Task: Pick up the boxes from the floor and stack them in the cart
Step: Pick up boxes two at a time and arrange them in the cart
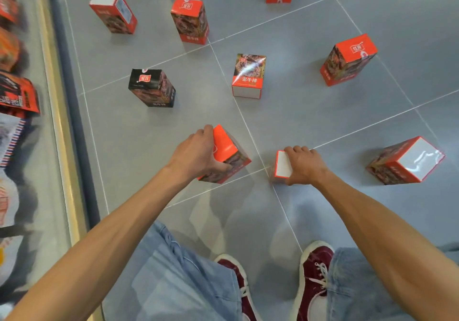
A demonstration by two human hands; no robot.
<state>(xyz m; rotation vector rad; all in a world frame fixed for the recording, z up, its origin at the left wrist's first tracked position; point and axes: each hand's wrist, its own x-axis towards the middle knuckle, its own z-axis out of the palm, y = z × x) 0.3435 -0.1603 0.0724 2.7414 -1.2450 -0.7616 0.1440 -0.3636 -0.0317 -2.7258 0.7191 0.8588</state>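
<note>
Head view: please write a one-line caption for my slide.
Left hand grips a tilted box, right hand a white-ended box; more boxes sit on the floor.

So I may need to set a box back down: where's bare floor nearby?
Bare tile lies between the black box and the left hand, and between the right hand and the far-right box. Crowded further up, among the red boxes.
</note>
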